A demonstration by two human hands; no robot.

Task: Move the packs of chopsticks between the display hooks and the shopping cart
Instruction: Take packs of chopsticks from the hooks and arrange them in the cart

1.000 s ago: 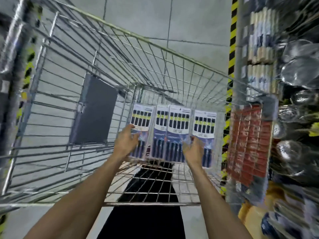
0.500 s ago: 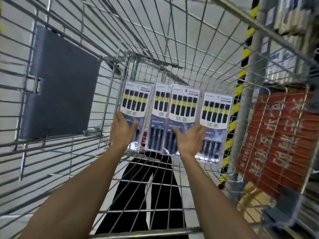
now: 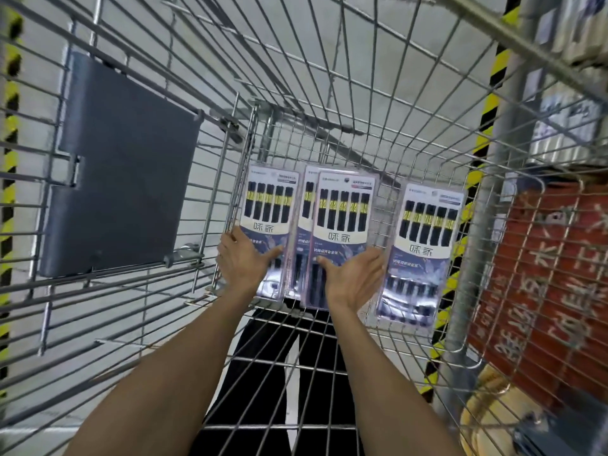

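Four packs of chopsticks are seen standing on end inside the shopping cart (image 3: pixel 296 359), leaned against its far wire wall. The leftmost pack (image 3: pixel 268 205) is gripped low down by the left hand (image 3: pixel 243 264) — the fingers (image 3: pixel 227 236) are curled round its left edge and the thumb is laid across its face. The third pack (image 3: pixel 343 212) is held by the right hand (image 3: pixel 353 281), with the thumb pressed on the lower face and the fingers wrapped past the right edge. This pack stands forward of the row and overlaps the second pack (image 3: pixel 307 199), which sits between the two hands and is touched by neither, as far as can be told. The rightmost pack (image 3: pixel 427 232) stands free just right of the right hand's fingers, apart from them. A grey panel (image 3: pixel 125 166) is fixed to the cart wall well left of the left hand's fingers.

No display hooks are shown plainly — only blurred shelving (image 3: pixel 572 34) beyond the cart wall to the right. All four packs are in the cart and none is seen on a hook. Whether they are being set down or taken up cannot be told. If taken up, two are secured and two are left to be gathered.
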